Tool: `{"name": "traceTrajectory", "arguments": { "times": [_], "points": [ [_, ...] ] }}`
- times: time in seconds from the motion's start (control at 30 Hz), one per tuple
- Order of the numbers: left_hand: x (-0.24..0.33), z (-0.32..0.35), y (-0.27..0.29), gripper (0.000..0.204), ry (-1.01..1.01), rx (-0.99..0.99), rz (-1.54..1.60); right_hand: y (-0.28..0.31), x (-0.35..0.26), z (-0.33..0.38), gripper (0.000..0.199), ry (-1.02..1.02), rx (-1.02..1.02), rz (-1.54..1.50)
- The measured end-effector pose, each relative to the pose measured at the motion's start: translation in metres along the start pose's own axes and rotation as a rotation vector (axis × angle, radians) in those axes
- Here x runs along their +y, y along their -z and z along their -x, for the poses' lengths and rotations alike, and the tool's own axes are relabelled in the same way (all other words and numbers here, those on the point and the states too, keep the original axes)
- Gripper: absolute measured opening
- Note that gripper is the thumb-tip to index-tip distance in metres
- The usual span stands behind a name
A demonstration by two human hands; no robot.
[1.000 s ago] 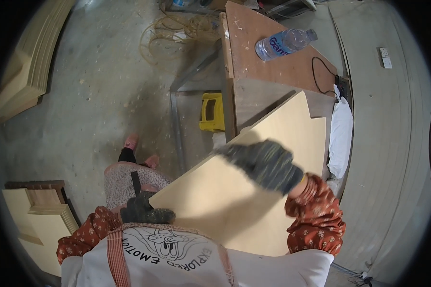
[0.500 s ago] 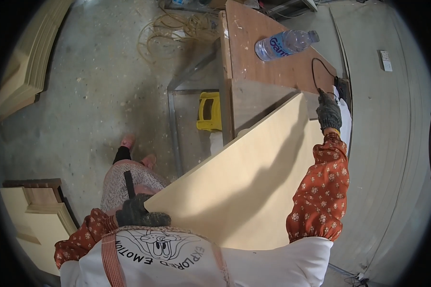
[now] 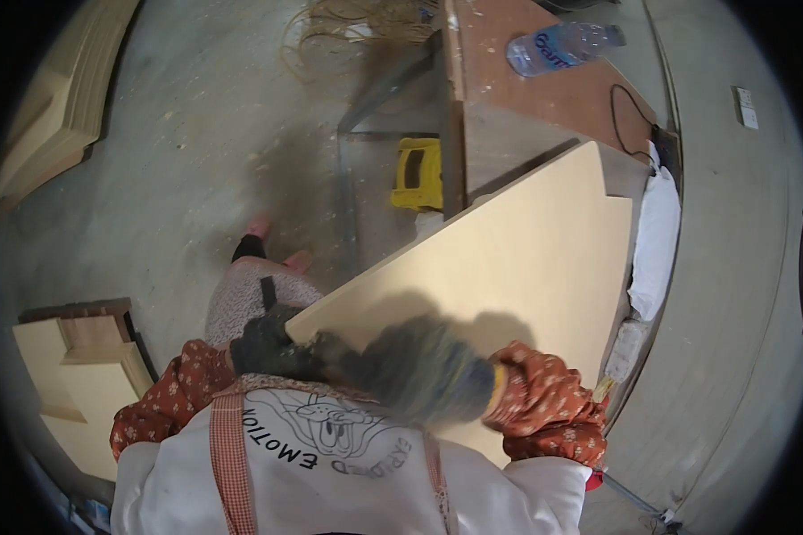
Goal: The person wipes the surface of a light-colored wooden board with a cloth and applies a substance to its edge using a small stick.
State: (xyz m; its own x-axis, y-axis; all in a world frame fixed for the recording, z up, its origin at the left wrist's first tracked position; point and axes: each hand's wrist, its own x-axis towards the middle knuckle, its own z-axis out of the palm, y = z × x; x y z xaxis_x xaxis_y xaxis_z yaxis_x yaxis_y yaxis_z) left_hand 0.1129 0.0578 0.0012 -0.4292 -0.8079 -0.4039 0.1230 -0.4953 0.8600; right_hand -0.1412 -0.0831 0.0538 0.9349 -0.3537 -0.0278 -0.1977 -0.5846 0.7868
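Since the earlier frame, your right hand in a dark grey knitted glove [image 3: 428, 370] has come from the far right to the near side of the brown wooden table [image 3: 491, 80]. Beyond the table's left edge, your left hand in a similar glove [image 3: 277, 346] seems curled around a black flat strip [image 3: 268, 292]. Your right hand is blurred; I cannot tell its opening, nor whether it has something. The pale, smooth, flat wooden board [image 3: 509, 259] lies over the table's near part, its left corner reaching past the table. I judge it stiff, moderately heavy, slightly slippery; two opposite edges should give the surest hold. Its near edge is hidden by your hands and body. Whether the far right step is a notch or a second sheet, I cannot tell.
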Motion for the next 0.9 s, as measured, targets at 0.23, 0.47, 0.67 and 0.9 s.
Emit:
{"name": "traceTrajectory", "arguments": {
  "times": [0.23,0.47,0.67,0.9],
  "points": [
    [-0.033,0.004,-0.003,0.035,-0.171,0.008,0.013,-0.126,0.066,0.033,0.034,-0.590,-0.370,-0.731],
    [-0.120,0.021,0.000,0.034,-0.007,0.192,-0.286,0.035,-0.114,0.031,0.021,-0.210,-0.308,-0.993],
    [-0.143,-0.002,-0.019,0.028,-0.345,-0.210,-0.201,0.007,0.026,-0.021,0.042,-0.591,-0.667,-0.938],
    [-0.080,-0.007,-0.038,0.027,-0.344,-0.128,-0.221,0.118,-0.054,-0.048,0.038,-0.092,-0.302,-1.282]
  ]
}}
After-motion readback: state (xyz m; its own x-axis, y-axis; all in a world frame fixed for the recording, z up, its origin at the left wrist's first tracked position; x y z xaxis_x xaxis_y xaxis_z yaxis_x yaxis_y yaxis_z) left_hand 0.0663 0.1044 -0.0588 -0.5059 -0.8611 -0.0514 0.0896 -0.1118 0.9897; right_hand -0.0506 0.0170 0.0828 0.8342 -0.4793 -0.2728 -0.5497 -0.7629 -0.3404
